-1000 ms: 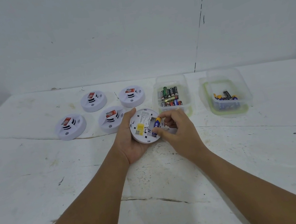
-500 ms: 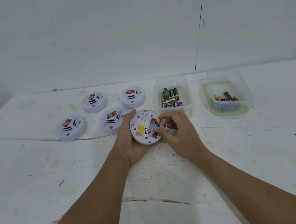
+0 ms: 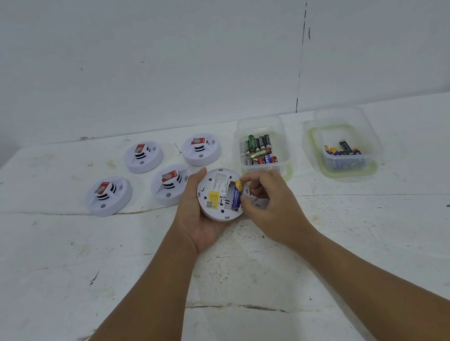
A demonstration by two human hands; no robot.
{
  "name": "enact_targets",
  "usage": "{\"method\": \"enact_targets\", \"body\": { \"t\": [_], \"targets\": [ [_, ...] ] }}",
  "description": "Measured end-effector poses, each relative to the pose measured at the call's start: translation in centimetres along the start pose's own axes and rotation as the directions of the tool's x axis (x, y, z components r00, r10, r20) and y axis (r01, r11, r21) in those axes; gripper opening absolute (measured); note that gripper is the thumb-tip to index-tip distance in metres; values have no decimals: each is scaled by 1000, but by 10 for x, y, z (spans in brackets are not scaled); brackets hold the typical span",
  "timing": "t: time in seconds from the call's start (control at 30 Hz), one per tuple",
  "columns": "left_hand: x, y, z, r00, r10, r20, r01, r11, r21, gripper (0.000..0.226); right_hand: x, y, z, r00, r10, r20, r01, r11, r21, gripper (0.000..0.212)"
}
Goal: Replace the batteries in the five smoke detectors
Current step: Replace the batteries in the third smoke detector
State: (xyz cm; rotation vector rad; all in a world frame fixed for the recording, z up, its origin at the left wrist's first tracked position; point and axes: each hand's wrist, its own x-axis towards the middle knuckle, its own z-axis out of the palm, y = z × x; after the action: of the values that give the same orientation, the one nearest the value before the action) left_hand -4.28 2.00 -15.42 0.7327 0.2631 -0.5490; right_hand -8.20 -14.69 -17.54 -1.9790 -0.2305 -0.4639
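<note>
My left hand point(image 3: 196, 219) cradles a white round smoke detector point(image 3: 216, 198), turned back side up with its battery bay open. My right hand point(image 3: 269, 198) pinches a blue and yellow battery point(image 3: 237, 195) between thumb and forefinger at the bay's right side. Several more white smoke detectors rest face up on the table to the left: one point(image 3: 109, 195) at the far left, one point(image 3: 143, 156) behind it, one point(image 3: 201, 150) at the back, and one point(image 3: 170, 187) just beside my left hand.
A clear plastic box point(image 3: 258, 123) with several batteries stands right behind my right hand. Further right, a second clear box point(image 3: 365, 130) on a green-rimmed lid holds several batteries. The white table point(image 3: 59, 285) is cracked; a white wall rises behind.
My right hand has shifted slightly, keeping the battery at the bay; the battery sits a little lower into the detector. The left hand and detector have barely moved.
</note>
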Motion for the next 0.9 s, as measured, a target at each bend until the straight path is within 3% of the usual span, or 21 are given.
{"method": "enact_targets", "body": {
  "t": [0.3, 0.5, 0.9],
  "targets": [
    [-1, 0, 1, 1000, 6, 4, -6, 1000, 2, 52, 1, 2, -1, 999, 39, -8, -38, 998, 44, 25],
    [0, 0, 0, 1000, 11, -4, -11, 1000, -10, 51, 2, 3, 0, 998, 55, -26, -53, 995, 85, 7],
    [0, -1, 2, 1000, 3, 2, -3, 1000, -12, 48, 2, 4, 0, 999, 34, -42, -32, 999, 44, 12]
  ]
}}
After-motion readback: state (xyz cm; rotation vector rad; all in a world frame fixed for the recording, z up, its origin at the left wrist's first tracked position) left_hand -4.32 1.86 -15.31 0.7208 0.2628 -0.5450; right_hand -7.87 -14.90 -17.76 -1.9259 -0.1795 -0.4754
